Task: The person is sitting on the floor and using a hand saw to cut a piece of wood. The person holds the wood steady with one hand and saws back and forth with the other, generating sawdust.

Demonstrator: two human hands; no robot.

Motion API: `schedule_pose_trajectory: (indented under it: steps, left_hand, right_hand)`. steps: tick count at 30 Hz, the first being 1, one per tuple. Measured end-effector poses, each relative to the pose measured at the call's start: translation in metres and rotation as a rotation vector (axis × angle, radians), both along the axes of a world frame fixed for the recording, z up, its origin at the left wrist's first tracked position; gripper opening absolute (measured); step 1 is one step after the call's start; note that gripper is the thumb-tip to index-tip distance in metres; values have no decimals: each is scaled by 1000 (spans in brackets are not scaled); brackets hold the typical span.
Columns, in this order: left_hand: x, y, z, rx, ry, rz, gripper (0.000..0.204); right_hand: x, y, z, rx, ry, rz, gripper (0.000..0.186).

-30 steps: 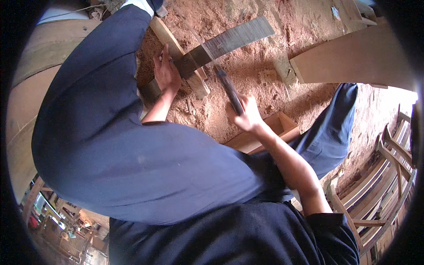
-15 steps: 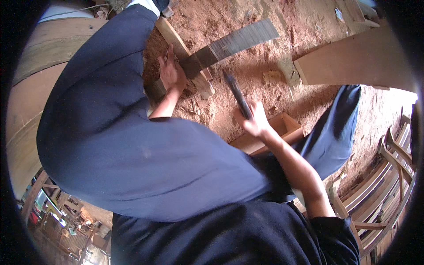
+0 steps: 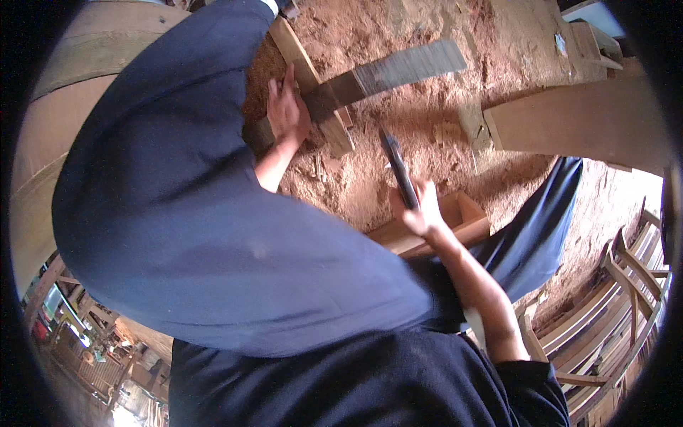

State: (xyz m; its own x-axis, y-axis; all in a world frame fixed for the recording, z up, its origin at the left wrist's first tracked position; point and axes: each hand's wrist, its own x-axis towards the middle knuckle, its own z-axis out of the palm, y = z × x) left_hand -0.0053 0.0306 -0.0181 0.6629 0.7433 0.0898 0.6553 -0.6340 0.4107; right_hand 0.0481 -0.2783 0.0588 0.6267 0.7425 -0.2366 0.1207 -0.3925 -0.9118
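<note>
Head view: looks down on wood dust (image 3: 356, 174) covering the ground.
Board (image 3: 409, 67): lies slantwise across a batten (image 3: 292, 50), dark toward the left, paler and streaked toward the right; overhangs well past the batten.
Left hand (image 3: 288, 114): rests spread over the dark stretch, fingertips reaching the batten; not wrapped around anything, pressure impossible to tell.
Right hand (image 3: 420, 206): wraps closely around the handle of a dark tool (image 3: 400, 171), near the open box (image 3: 473, 226).
Tool position: points up toward the board, tip short of the near edge; blade not distinguishable.
Just changed: drawn back from the board over the last second; no longer shows a thin streak beyond the handle.
Meaning for the work: probably between strokes, with the board apparently steadied and in one piece.
</note>
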Motion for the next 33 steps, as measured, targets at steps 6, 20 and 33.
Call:
schedule_pose_trajectory:
  steps: [6, 20, 33]
  left_hand:
    - [-9, -3, -13, 19, -53, -58, 62]
    - [-9, -3, 0, 8, -61, -76, 62]
    - [-9, -10, 12, -59, -289, -117, 45]
  right_hand:
    - [20, 31, 13, -90, 119, 15, 17]
    - [10, -12, 19, -82, 2, 72, 17]
    - [57, -55, 13, 58, 45, -254, 15]
